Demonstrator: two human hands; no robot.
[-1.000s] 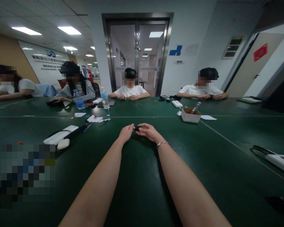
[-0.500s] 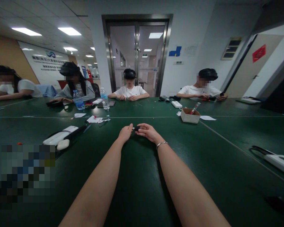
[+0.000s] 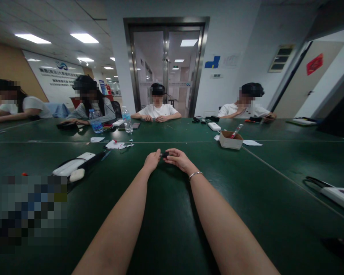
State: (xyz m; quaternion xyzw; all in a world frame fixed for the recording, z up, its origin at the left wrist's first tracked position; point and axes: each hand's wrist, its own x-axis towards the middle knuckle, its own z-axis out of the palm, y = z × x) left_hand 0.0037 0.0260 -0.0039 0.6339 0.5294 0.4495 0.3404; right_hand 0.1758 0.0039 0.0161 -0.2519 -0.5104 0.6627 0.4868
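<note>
A small black piece with a thin silvery end [image 3: 165,154] spans the gap between my hands, above the green table [image 3: 172,214]. My left hand [image 3: 153,160] is closed, thumb and fingers pinching the silvery end. My right hand [image 3: 179,159] has its fingertips closed around the black part, and a silver bracelet circles that wrist. Much of the piece is covered by my fingers, so its exact kind cannot be made out.
Left of my arms lie a white power bank [image 3: 74,163] and a whitish rounded thing [image 3: 77,175]. Beyond my hands are paper scraps [image 3: 114,144], water bottles [image 3: 127,121] and a small box [image 3: 231,140]. Several people sit across the table. Another white device [image 3: 342,196] lies far right.
My hands keep their grip and have barely moved; the black piece looks slightly turned. The person at the right has raised a hand toward the chin, leaving an orange-red item on the table.
</note>
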